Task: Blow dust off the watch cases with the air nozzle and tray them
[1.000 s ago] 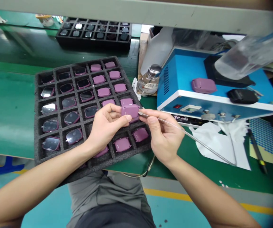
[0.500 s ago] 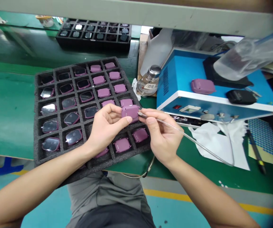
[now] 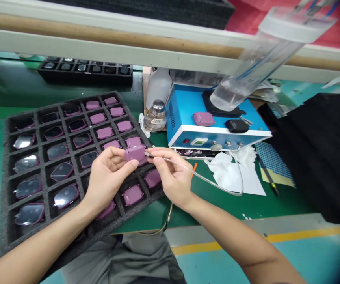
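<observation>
Between the thumb and fingers of my left hand (image 3: 107, 173) is a purple smartwatch case (image 3: 134, 155), tilted above the foam tray (image 3: 125, 213). My right hand (image 3: 175, 177) pinches a thin clear tube (image 3: 205, 178) near its metal tip. That tip meets the right edge of the case; whether it goes inside is too small to tell. Both hands are closed. More purple cases (image 3: 132, 194) lie in the tray's right compartments, and dark glossy watch faces (image 3: 29, 214) with purple rims fill those on the left.
Behind my right hand stands a blue machine (image 3: 184, 106) with a purple case, a black case and a clear cylinder on top. Beside it is a glass bottle (image 3: 155, 118) with a metal cap. White tissue (image 3: 224, 167) and a pen (image 3: 267, 175) lie right. A shelf edge (image 3: 99, 59) crosses above.
The view has swung up and to the right, showing more of the shelf and cylinder. Both hands keep the case and tube tip together, with little visible shift between them.
</observation>
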Demonstrator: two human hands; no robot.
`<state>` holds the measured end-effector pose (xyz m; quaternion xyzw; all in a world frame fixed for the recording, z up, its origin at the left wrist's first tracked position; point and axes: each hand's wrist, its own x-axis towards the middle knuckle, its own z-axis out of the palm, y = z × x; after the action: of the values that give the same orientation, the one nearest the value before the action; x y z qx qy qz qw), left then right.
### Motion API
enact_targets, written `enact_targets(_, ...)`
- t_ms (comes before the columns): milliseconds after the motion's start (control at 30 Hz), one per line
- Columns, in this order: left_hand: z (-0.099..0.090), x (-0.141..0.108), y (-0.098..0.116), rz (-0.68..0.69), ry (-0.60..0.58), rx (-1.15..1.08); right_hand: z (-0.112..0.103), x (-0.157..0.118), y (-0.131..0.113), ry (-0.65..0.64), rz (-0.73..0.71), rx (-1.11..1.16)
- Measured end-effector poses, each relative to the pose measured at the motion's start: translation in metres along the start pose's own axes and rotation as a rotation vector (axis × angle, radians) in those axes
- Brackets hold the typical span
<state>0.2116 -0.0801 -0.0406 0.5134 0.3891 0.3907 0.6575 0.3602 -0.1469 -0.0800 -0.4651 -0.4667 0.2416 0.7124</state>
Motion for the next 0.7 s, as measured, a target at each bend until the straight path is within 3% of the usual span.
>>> enact_targets(700,-0.0016,0.0,-0.0013,-0.001,-0.005,0.004,-0.0006,0.0003,0.0005,-0.015,0.02,-0.007)
